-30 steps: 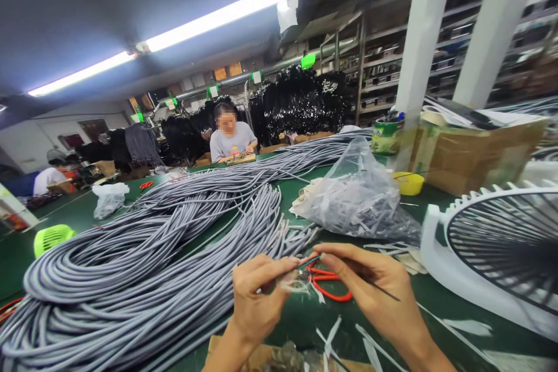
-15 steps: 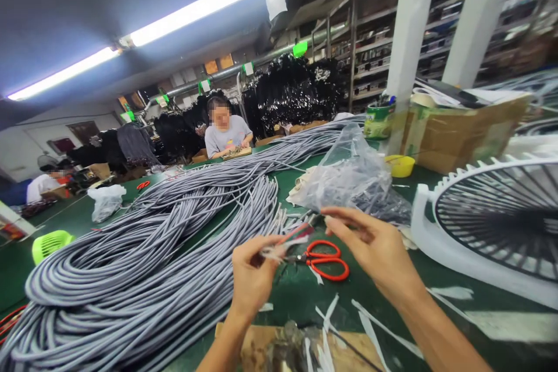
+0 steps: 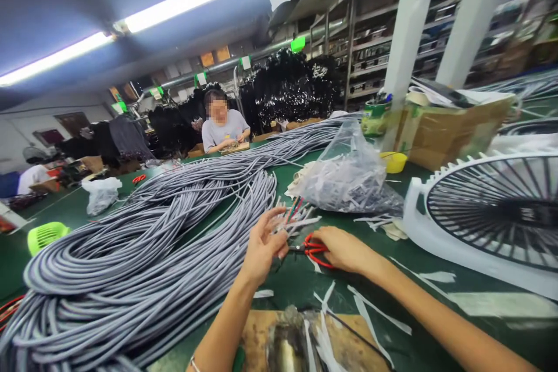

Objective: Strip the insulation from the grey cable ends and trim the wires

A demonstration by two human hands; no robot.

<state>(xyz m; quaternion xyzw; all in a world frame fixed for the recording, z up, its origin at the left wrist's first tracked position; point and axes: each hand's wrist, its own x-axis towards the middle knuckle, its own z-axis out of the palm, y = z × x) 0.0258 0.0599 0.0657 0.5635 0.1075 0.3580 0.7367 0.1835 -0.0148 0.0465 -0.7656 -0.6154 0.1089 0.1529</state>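
My left hand (image 3: 264, 250) is closed on a cable end in front of the grey cable bundle (image 3: 174, 232). Thin red and dark wires (image 3: 296, 207) stick out past its fingers, and a white strip (image 3: 307, 222) hangs beside them. To its right, my right hand (image 3: 346, 250) grips the red handles of a pair of scissors (image 3: 314, 251). The blades point left, toward my left hand; their tips are partly hidden near it. The scissors are low over the green table (image 3: 300, 293).
A clear bag (image 3: 353, 180) of small pieces lies behind my hands. A white fan (image 3: 488, 221) stands at right, near a cardboard box (image 3: 453, 131). In front is a wooden board (image 3: 257, 337) with a metal piece and white strips. Another person (image 3: 224, 128) sits across the table.
My right hand has left the wire ends and come down onto the scissors' handles. My left hand has turned and risen slightly, still holding the cable end. The view has shifted a little.
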